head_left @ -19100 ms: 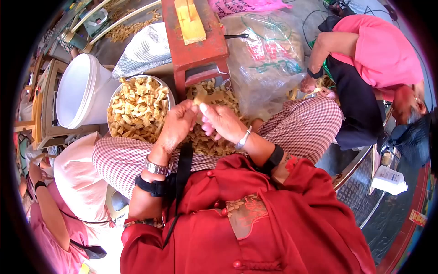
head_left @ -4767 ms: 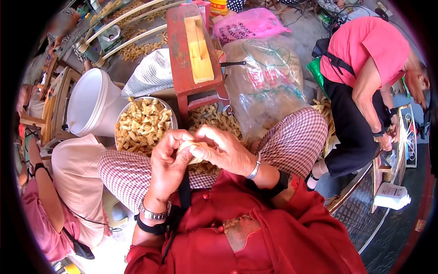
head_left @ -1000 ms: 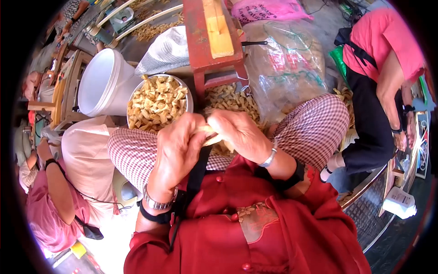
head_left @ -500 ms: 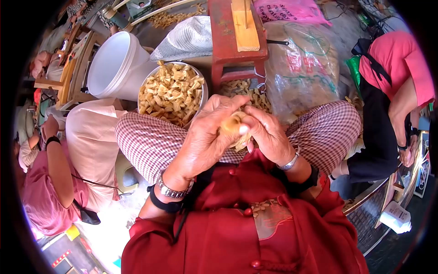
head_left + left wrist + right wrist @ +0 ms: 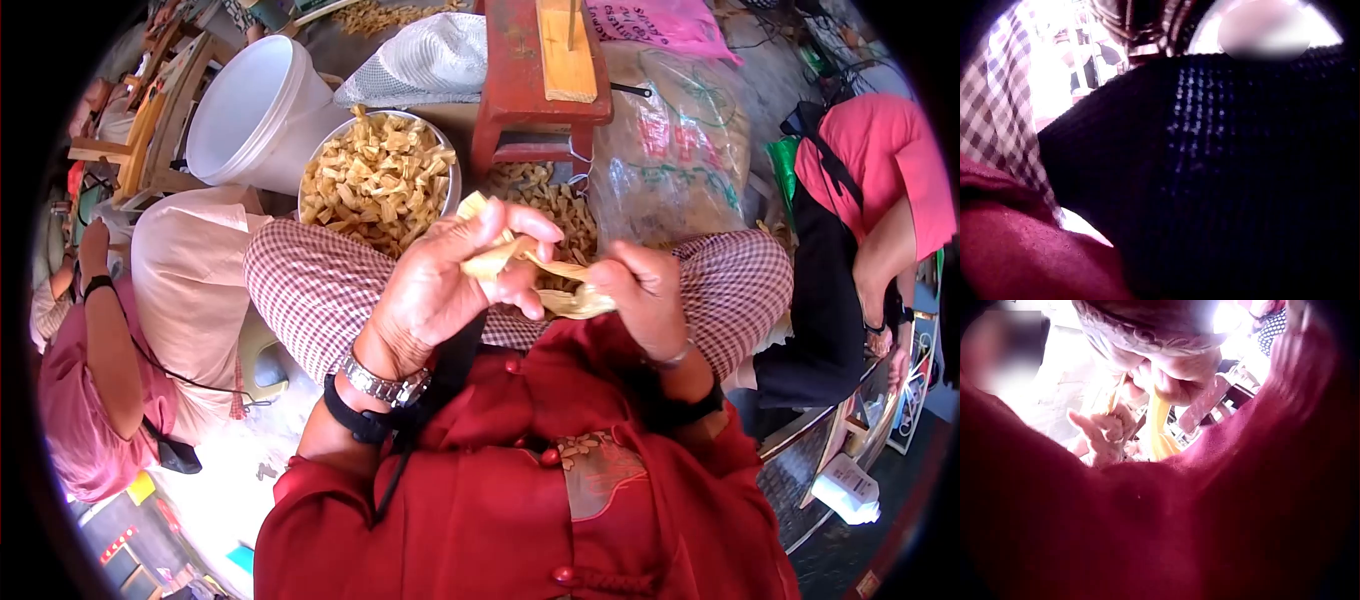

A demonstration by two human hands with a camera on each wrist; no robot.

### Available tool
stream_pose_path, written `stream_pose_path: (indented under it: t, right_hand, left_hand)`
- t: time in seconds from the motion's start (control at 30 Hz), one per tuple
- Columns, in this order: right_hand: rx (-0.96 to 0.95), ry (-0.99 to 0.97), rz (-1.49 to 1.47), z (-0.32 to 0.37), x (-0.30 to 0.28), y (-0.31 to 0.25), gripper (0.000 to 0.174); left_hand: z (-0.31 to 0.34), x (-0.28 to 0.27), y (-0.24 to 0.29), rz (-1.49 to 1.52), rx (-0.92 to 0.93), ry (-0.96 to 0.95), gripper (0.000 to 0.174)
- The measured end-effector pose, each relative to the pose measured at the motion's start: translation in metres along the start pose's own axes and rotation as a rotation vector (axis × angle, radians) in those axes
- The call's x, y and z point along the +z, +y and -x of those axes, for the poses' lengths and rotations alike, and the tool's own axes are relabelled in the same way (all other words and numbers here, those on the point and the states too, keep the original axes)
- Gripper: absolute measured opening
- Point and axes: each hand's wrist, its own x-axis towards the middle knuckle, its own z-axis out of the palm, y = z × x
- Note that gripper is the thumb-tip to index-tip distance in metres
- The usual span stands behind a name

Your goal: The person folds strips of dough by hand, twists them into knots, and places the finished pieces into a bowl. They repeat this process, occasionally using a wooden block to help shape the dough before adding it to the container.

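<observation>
A soft, flat yellow strip (image 5: 580, 303) stretches between both hands above the lap, looped and folded over itself. My left hand (image 5: 435, 285) holds one part of it between thumb and curled fingers, with an end sticking up past the thumb. On the other side my right hand (image 5: 645, 300) pinches the strip between thumb and fingers. The right wrist view shows the strip (image 5: 1160, 422) hanging from the right hand (image 5: 1172, 378), with the left hand (image 5: 1104, 431) beyond. Dark cloth fills most of the left wrist view and hides the left hand.
A metal basin (image 5: 456, 190) full of knotted yellow pieces (image 5: 375, 180) stands beyond the left knee. More pieces (image 5: 560, 210) lie under a red stool (image 5: 530, 110). A white bucket (image 5: 240, 110) and a big clear plastic bag (image 5: 670, 150) flank them. People sit close on both sides.
The hands came from close together around the bunched strip to apart, the right hand pulling away rightward. The strip is now drawn out between them. The head view has shifted slightly.
</observation>
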Motion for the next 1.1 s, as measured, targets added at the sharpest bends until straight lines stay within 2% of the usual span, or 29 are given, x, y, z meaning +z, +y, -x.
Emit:
stream_pose_path:
  t: [0.07, 0.13, 0.17, 0.27, 0.3, 0.43, 0.53, 0.57, 0.67, 0.7, 0.8, 0.83, 0.9, 0.93, 0.97, 1.1]
  right_hand:
    - [-0.074, 0.069, 0.051, 0.005, -0.012, 0.002, 0.032]
    - [-0.033, 0.031, 0.056, 0.006, -0.021, 0.001, 0.03]
    - [-0.039, 0.035, 0.067, 0.006, -0.021, 0.003, 0.03]
    - [-0.041, 0.054, 0.093, 0.003, -0.019, 0.002, 0.029]
    - [-0.033, 0.048, 0.091, 0.003, -0.018, 0.004, 0.028]
    - [-0.083, -0.033, 0.157, 0.0, -0.01, 0.004, 0.025]
    - [0.116, -0.166, 0.128, 0.002, 0.0, 0.003, 0.025]
    - [0.048, -0.238, 0.17, 0.002, 0.001, 0.007, 0.023]
    - [0.348, -0.298, -0.224, -0.001, 0.009, -0.007, 0.023]
    - [0.293, -0.266, -0.255, -0.003, 0.014, -0.007, 0.025]
    - [0.295, -0.245, -0.392, -0.014, 0.025, -0.021, 0.024]
    - [0.184, -0.277, -0.202, -0.017, 0.02, -0.021, 0.024]
    - [0.184, -0.293, -0.194, -0.013, 0.01, -0.028, 0.025]
    - [0.181, -0.306, -0.191, -0.012, 0.005, -0.032, 0.027]
    - [0.202, -0.27, -0.222, -0.01, 0.002, -0.035, 0.029]
    - [0.083, -0.234, -0.042, -0.022, -0.019, -0.036, 0.031]
  left_hand:
    - [0.0, -0.005, 0.003, 0.041, 0.055, -0.006, 0.045]
    - [-0.001, -0.005, 0.006, 0.05, 0.09, -0.011, 0.045]
    - [-0.003, -0.002, 0.007, 0.018, 0.088, 0.069, 0.051]
    - [-0.008, 0.0, 0.012, -0.251, 0.059, 0.133, 0.053]
    - [-0.012, -0.002, 0.006, -0.341, 0.073, 0.208, 0.053]
    - [-0.01, -0.011, 0.005, -0.365, -0.1, 0.221, 0.047]
    - [-0.01, -0.014, 0.008, -0.358, -0.093, 0.241, 0.041]
    - [-0.01, -0.008, 0.01, -0.299, -0.073, 0.247, 0.032]
    - [-0.011, -0.002, 0.014, -0.269, -0.099, 0.258, 0.03]
    - [-0.011, -0.001, 0.013, -0.297, -0.09, 0.256, 0.029]
    - [-0.007, 0.002, 0.011, -0.345, -0.082, 0.241, 0.023]
    - [-0.004, 0.005, 0.014, -0.337, -0.088, 0.235, 0.018]
    - [0.001, 0.001, 0.019, -0.25, -0.038, 0.218, 0.009]
    - [0.006, 0.004, 0.02, -0.224, 0.044, 0.256, 0.009]
    - [0.008, 0.001, 0.024, -0.234, 0.043, 0.245, 0.009]
    - [-0.003, 0.0, 0.034, -0.251, 0.082, 0.234, 0.009]
